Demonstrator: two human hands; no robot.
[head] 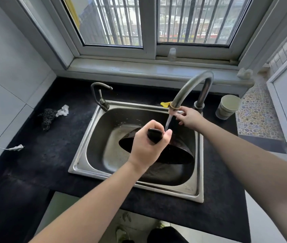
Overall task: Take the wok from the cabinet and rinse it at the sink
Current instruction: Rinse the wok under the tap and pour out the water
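A black wok [177, 153] sits tilted inside the steel sink [93, 155], its dark inside facing left. My left hand [148, 146] grips the wok's black handle [154, 135] above the basin. Water runs from the tall curved faucet [188, 88] onto the wok near its handle. My right hand [190, 117] reaches to the faucet's spout end, with its fingers pinched on a small white part beside the outlet.
A smaller tap [100, 95] stands at the sink's back left corner. A dark scrubber [47, 116] and a white rag [63, 111] lie on the black counter at left. A paper cup [227, 106] stands at right, and a yellow clip [165, 104] sits behind the spout.
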